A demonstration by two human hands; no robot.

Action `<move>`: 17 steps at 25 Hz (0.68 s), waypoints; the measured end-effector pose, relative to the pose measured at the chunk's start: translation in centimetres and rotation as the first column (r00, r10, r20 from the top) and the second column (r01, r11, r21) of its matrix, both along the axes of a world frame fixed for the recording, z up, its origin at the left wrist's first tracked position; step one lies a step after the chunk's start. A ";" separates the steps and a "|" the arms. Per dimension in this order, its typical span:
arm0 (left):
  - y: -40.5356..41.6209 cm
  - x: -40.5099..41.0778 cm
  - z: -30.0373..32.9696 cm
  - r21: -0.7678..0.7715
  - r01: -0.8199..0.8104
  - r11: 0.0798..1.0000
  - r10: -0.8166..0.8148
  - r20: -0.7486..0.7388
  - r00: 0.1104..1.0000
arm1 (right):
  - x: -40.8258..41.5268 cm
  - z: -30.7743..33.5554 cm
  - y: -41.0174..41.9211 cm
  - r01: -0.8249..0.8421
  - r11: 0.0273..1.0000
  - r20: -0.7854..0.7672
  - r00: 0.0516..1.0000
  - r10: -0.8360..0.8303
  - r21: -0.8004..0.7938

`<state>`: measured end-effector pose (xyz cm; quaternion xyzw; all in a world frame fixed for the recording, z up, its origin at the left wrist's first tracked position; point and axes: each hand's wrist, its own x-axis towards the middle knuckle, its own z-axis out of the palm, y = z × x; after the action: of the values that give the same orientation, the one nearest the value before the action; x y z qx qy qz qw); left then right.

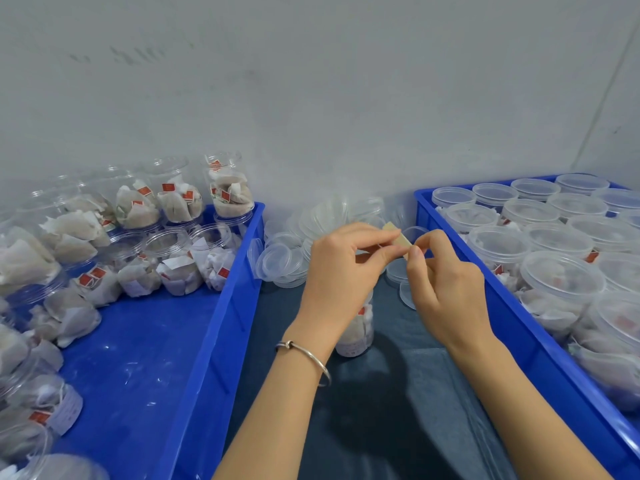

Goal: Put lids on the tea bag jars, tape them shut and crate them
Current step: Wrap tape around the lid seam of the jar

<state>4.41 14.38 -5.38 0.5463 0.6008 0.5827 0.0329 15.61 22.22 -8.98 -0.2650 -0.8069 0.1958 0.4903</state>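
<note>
My left hand (341,268) and my right hand (446,285) are raised over the middle of the table. Between them they pinch a small tan roll of tape (398,239): the left fingers grip its left side, the right fingertips pinch its right end. Below my left hand a clear jar of tea bags (356,332) stands on the dark table; its top is hidden by the hand. A heap of clear lids (287,261) lies behind. The left blue crate (221,320) holds open jars (180,258). The right blue crate (512,337) holds lidded jars (561,275).
A pale wall rises right behind the table. The two crates flank a narrow strip of dark table (381,410) where my forearms reach in. A few loose lids (403,282) lie near the right crate. A thin bangle sits on my left wrist.
</note>
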 end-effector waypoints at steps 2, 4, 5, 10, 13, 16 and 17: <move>-0.1 0.3 -0.6 0.032 -0.060 0.998 0.060 0.016 0.998 | -0.1 -0.2 -0.1 0.033 0.998 0.048 0.998 -0.035 0.044; -0.1 0.5 -0.7 0.049 -0.105 0.993 0.107 -0.036 0.994 | -0.1 -0.6 -0.1 0.020 0.999 0.053 0.998 -0.023 0.049; -0.1 0.6 -0.5 0.067 -0.129 0.989 0.135 -0.093 0.986 | 0.0 -0.7 0.0 -0.034 0.999 0.039 0.999 0.033 0.010; -0.6 -0.9 1.7 0.234 -0.240 0.942 0.295 -0.240 0.925 | 1.0 -0.6 1.6 -0.230 0.966 0.071 0.968 0.239 -0.116; -2.6 -3.4 0.4 0.274 -0.319 0.908 0.352 -0.083 0.932 | 1.6 -0.7 2.4 -0.004 0.998 0.291 0.957 -0.012 0.055; -4.5 -3.7 -5.0 0.138 -0.396 0.908 0.367 0.198 0.909 | 2.1 -1.8 2.1 0.127 0.970 0.454 0.866 -0.210 0.206; -4.9 -3.3 -7.1 0.097 -0.404 0.910 0.355 0.321 0.878 | 2.2 -2.3 1.9 0.127 0.960 0.488 0.840 -0.238 0.250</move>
<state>1.07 9.47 -12.50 0.3247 0.6355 0.6995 -0.0369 17.81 24.13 -11.24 -0.3308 -0.8949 -0.0149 0.2991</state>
